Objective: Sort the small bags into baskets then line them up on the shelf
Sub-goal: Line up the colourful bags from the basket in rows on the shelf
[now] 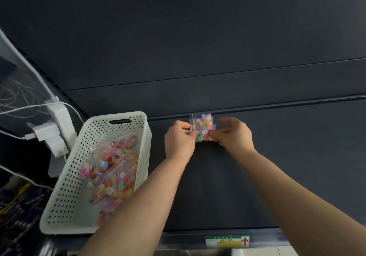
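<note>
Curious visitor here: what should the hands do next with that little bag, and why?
Probably set the bag down at the back of the shelf and release: left hand and right hand both pinch it there, and the basket holds more.

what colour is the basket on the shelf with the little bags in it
The basket is white, its walls perforated with rows of small holes; the head view shows it.

left hand point(179, 138) bare | right hand point(234, 134) bare | left forearm point(138, 206) and right forearm point(293, 192) bare to frame edge

Shop or stockroom: dark metal shelf point(217, 196) with arrow-marked label point(227, 241) on front edge.
</note>
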Tool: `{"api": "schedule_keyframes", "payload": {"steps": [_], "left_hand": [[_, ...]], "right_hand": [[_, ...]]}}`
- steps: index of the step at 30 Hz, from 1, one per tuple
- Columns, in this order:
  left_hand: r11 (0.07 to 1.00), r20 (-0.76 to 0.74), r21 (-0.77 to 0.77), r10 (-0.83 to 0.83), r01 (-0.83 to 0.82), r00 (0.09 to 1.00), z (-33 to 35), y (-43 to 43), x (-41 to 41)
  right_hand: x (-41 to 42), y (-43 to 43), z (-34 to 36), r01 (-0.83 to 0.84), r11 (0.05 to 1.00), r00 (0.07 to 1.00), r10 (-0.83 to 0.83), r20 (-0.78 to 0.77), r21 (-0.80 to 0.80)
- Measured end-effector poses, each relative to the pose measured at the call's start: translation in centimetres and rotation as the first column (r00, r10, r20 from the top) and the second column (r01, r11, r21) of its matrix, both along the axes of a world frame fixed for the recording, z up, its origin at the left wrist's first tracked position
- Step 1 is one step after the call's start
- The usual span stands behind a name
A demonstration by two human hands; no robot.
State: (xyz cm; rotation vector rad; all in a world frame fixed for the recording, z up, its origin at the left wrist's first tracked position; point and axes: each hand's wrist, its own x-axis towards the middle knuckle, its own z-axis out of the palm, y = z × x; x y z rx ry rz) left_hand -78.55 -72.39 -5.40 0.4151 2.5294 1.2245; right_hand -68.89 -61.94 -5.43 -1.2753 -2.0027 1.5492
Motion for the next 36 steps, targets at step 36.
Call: {"api": "schedule_keyframes", "payload": {"steps": [36], "left_hand": [[0.904,-0.152,-0.417,-0.169,0.091,0.974,5.3,-18.5,-5.5]], "right_hand": [[-4.5,-12.2,2.7,-0.598,0.47,0.8,0.405,0.443,0.65]]}}
